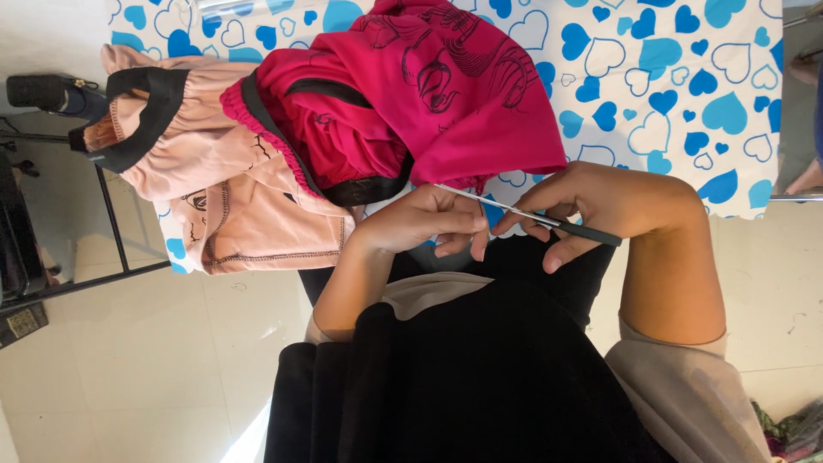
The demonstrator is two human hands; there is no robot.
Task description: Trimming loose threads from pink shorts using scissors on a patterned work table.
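Nearest the camera lay a black cloth point(480, 377) across the person's lap. Two hands were in view just above it. The right hand point(600, 201) was closed around one thin tool point(531, 216), a metal rod with a dark handle; whether it was a pair of scissors or a pick could not be told. The left hand point(424, 223) was curled, its fingertips pinched on the metal end of the tool, close to the hem of the nearer garment.

Beyond the hands stood one table under a white cover with blue hearts point(669, 94). Two garments lay on it. One magenta garment point(429, 94) with black trim and dark line drawings lay at the near edge, touching the left hand. One pale pink garment point(223, 189) with black trim lay beside it, partly beneath it, hanging over the table's edge. No container was visible.
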